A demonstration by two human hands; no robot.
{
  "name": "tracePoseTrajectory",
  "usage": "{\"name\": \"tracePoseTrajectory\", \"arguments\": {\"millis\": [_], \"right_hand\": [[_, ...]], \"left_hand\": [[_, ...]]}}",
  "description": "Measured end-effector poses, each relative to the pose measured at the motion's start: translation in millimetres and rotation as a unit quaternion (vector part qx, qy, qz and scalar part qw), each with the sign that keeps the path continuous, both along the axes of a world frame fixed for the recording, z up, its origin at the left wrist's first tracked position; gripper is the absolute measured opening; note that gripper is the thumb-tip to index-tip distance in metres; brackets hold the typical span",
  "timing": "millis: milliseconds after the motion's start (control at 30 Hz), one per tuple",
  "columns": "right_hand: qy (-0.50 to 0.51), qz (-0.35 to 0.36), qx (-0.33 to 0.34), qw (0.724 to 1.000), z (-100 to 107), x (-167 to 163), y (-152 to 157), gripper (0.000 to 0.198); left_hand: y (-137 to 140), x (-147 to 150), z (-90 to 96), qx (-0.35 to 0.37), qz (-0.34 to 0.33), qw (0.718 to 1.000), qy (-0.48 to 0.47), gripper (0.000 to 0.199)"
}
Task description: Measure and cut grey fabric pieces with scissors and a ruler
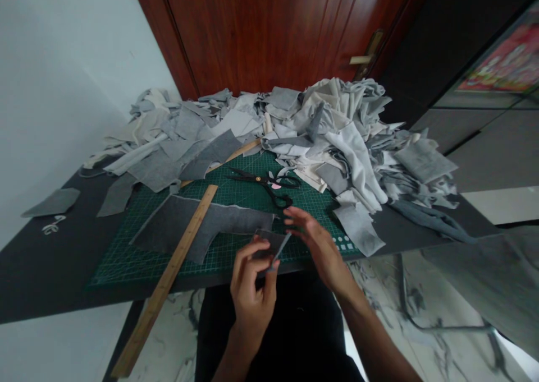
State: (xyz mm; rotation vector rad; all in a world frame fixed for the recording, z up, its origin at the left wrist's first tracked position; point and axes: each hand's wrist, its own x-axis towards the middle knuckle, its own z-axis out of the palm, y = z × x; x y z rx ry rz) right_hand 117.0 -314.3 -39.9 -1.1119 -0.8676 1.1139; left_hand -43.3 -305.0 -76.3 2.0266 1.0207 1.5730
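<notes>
My left hand (252, 286) pinches a small folded piece of dark grey fabric (274, 240) between thumb and fingers, above the front edge of the cutting mat. Just right of it, my right hand (319, 248) has its fingers stretched out close to the fabric's upper corner; whether they touch is unclear. Beyond the hands, black scissors (265, 181) lie on the green cutting mat (236, 250), blades pointing left. A larger dark grey fabric piece (231, 218) lies flat to the left, with a wooden ruler (177, 258) across it.
Heaped grey and white fabric scraps (332, 113) cover the back of the dark table (37, 264), against a red-brown door (261, 34). A second wooden strip (240, 152) is partly under scraps. The ruler's near end overhangs the table edge. A metal-framed chair (442, 328) stands at right.
</notes>
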Motion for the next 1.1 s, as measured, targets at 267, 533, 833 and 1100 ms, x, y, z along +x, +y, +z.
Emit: {"name": "tracePoseTrajectory", "arguments": {"millis": [267,533,833,1100], "right_hand": [[0.466,0.069,-0.083,0.878,-17,-14,-59,0.062],[0.456,0.004,-0.064,0.888,-9,19,-75,0.055],[0.423,-0.022,-0.027,0.905,-17,29,-72,0.053],[0.337,-0.309,-0.003,0.889,36,70,-81,0.073]], "left_hand": [[-26,29,0.0,0.046,-0.242,0.959,0.141,0.020],[-53,24,15.4,0.092,-0.329,0.928,0.147,0.032],[-45,-2,6.9,0.069,-0.271,0.954,0.104,0.033],[-38,-30,-1.3,0.084,-0.254,0.962,0.045,0.024]]}}
